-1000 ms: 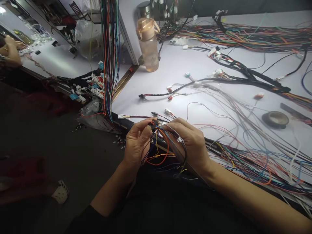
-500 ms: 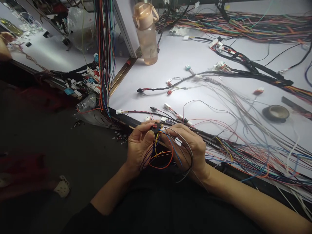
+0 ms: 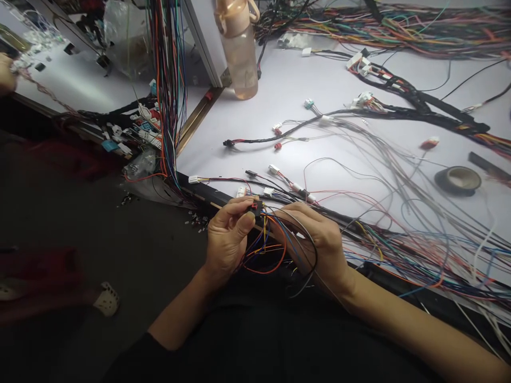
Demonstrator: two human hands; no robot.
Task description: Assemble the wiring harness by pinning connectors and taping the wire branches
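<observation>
My left hand [image 3: 228,239] pinches a small black connector with a red insert [image 3: 255,206] between thumb and fingers, just off the near edge of the white table [image 3: 287,90]. My right hand [image 3: 319,242] sits beside it and holds the thin wires [image 3: 275,250] that run from the connector: orange, blue, yellow and black loops hang between both hands. Those wires lead right into a thick multicoloured bundle [image 3: 419,255] lying along the table's front edge.
A peach water bottle [image 3: 238,48] stands at the back left. Hanging coloured wires [image 3: 167,90] drop at the table's left corner. A black tape roll [image 3: 457,180] lies at right. Black-wrapped harnesses [image 3: 415,109] with white plugs cross the table. Another person's hand [image 3: 6,74] shows far left.
The view has tilted down slightly, so the table things sit higher in frame. My hands stay together on the connector; the right hand's fingers have shifted along the wires.
</observation>
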